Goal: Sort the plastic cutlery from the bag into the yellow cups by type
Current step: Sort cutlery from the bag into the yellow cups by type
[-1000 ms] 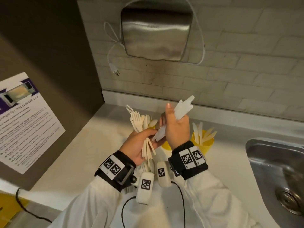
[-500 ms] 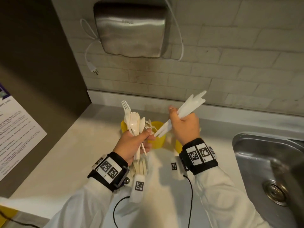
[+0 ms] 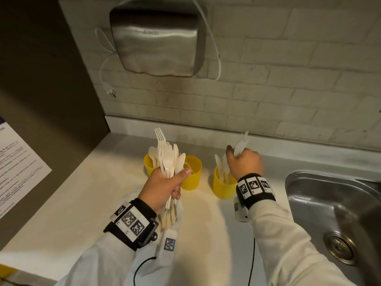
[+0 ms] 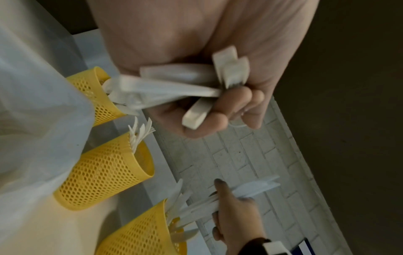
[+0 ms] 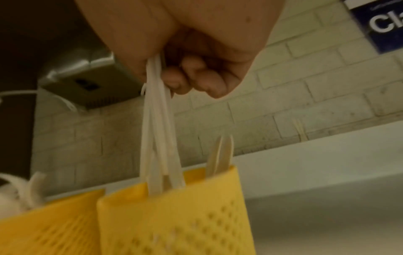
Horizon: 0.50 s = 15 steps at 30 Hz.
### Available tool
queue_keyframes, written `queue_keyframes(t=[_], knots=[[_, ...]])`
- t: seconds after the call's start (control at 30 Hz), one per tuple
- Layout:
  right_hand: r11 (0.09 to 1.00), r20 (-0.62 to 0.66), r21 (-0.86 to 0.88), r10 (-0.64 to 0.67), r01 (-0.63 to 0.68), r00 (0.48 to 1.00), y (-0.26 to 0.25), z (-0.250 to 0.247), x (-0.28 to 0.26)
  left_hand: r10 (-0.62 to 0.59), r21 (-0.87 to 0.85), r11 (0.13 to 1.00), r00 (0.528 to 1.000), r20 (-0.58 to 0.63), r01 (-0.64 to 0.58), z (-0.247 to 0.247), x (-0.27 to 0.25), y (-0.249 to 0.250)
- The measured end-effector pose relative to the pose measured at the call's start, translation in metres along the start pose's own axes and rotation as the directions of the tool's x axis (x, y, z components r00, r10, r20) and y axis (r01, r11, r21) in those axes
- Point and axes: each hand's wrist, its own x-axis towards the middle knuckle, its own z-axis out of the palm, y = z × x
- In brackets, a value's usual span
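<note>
Three yellow mesh cups stand in a row on the counter: the left cup (image 3: 148, 166), the middle cup (image 3: 192, 175) and the right cup (image 3: 223, 187). My left hand (image 3: 165, 186) grips a mixed bundle of white forks and spoons (image 3: 169, 157), held upright in front of the left and middle cups. My right hand (image 3: 244, 162) holds a few white knives (image 5: 159, 138) point down, their tips inside the right cup (image 5: 174, 215), which holds other knives (image 3: 219, 164). The clear plastic bag (image 4: 32, 112) lies under my left wrist.
A steel sink (image 3: 334, 207) lies to the right of the cups. A metal hand dryer (image 3: 158, 40) with a dangling plug (image 3: 109, 89) hangs on the tiled wall above. A printed notice (image 3: 18, 168) is on the dark panel at left.
My right hand has carried the knives rightwards and down from beside the left hand into the right cup. The left hand has stayed in place with its bundle.
</note>
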Motion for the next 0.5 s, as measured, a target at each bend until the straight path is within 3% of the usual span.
queue_keyframes(t=[0.1,0.2,0.37,0.5], knots=[[0.99,0.085,-0.14,-0.012,0.024,0.996,0.007,0.02,0.0,0.013,0.003,1.0,1.0,0.012,-0.013,0.005,-0.001,0.001],[0.985,0.132,-0.172,-0.003,0.026,0.991,0.014,0.032,-0.001,0.034,0.027,0.999,0.999,0.033,-0.035,0.008,-0.001,0.002],[0.996,0.104,-0.079,-0.041,0.049,0.994,0.013,0.027,-0.005,0.043,0.062,0.997,0.999,0.02,-0.045,0.003,0.003,0.002],[0.985,-0.046,0.128,-0.114,0.119,0.992,-0.007,0.011,-0.009,0.062,0.081,0.995,0.998,0.021,-0.063,0.001,0.006,0.004]])
